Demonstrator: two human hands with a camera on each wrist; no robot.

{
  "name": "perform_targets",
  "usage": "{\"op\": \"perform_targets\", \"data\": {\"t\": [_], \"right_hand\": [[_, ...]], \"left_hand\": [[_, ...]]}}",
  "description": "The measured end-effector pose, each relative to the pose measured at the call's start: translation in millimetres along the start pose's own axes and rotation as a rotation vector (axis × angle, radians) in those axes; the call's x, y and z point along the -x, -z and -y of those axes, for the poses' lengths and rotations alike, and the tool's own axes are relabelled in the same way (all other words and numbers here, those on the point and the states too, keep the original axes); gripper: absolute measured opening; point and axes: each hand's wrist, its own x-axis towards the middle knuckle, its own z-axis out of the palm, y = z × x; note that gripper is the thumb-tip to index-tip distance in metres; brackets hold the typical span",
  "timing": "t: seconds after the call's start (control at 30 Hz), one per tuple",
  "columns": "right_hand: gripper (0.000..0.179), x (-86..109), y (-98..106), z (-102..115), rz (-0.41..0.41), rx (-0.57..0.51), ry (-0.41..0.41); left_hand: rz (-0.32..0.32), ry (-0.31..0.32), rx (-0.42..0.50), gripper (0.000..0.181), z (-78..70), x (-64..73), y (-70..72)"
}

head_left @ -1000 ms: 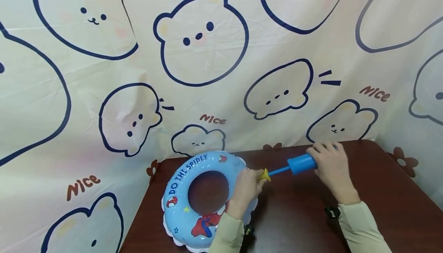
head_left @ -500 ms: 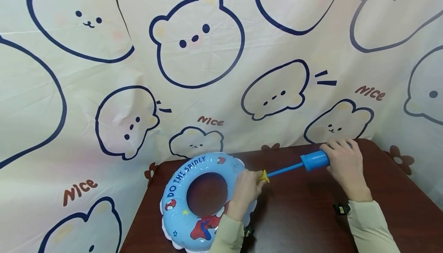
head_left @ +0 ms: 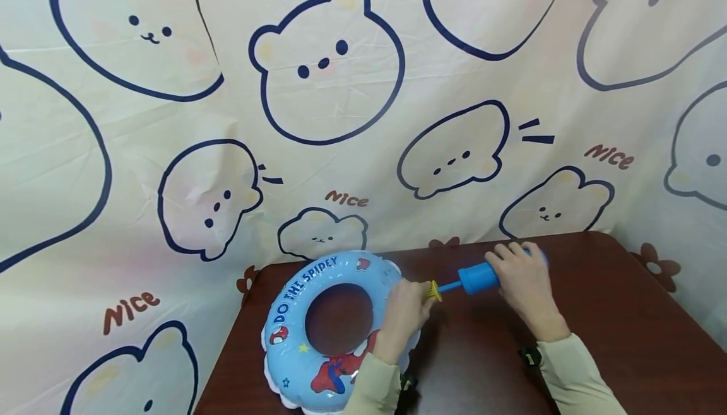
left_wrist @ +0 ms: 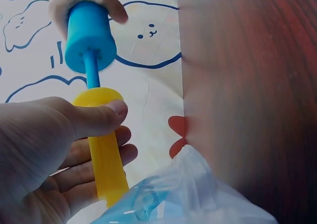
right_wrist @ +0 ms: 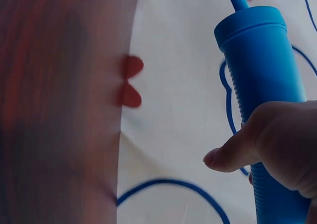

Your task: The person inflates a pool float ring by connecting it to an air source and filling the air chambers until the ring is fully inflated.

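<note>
A hand air pump (right_wrist: 262, 60) with a blue ribbed barrel, a thin blue rod and a yellow end piece is held between both hands, above the table. My left hand (head_left: 402, 314) grips the yellow end piece (left_wrist: 106, 159), thumb laid over it just below its flange. My right hand (head_left: 525, 286) wraps round the blue barrel, its thumb sticking out to the side in the right wrist view. A short length of rod shows between flange and barrel. Left of the pump is a light blue inflated swim ring (head_left: 289, 339) with "DO THE SPIDEY" lettering; my left forearm covers part of its right side.
The dark brown wooden table (head_left: 471, 364) meets a pale cloth backdrop (head_left: 341, 169) printed with cartoon animal outlines. Clear plastic of the ring (left_wrist: 198, 194) shows at the bottom of the left wrist view, close to the pump's yellow end.
My right hand drew the barrel away to the right, lengthening the visible rod, then pushed it back left past its first position. The left hand and swim ring stay about where they were.
</note>
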Motion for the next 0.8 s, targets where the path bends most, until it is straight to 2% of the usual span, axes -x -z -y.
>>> {"op": "perform_targets", "data": {"t": [0.23, 0.4, 0.53, 0.67, 0.8], "right_hand": [[0.061, -2.4, -12.5, 29.5, -0.010, -0.012, 0.078], [0.060, -1.3, -18.3, 36.7, -0.028, -0.040, 0.102], [0.062, -1.6, -17.5, 27.1, -0.033, -0.063, 0.071], [0.064, 0.8, -11.6, 6.3, -0.013, -0.081, 0.030], [0.067, 4.6, -3.5, -16.3, -0.008, -0.089, -0.013]], "left_hand": [[-0.002, -0.020, -0.009, 0.022, -0.3, 1.6, 0.1], [-0.006, -0.027, -0.021, 0.027, -0.4, 1.3, -1.3], [-0.016, -0.032, 0.004, 0.025, 0.8, -0.9, -1.1], [-0.031, -0.057, 0.007, 0.016, 2.6, -0.6, 0.0], [-0.035, -0.058, 0.004, 0.015, 3.0, 1.4, 2.2]]}}
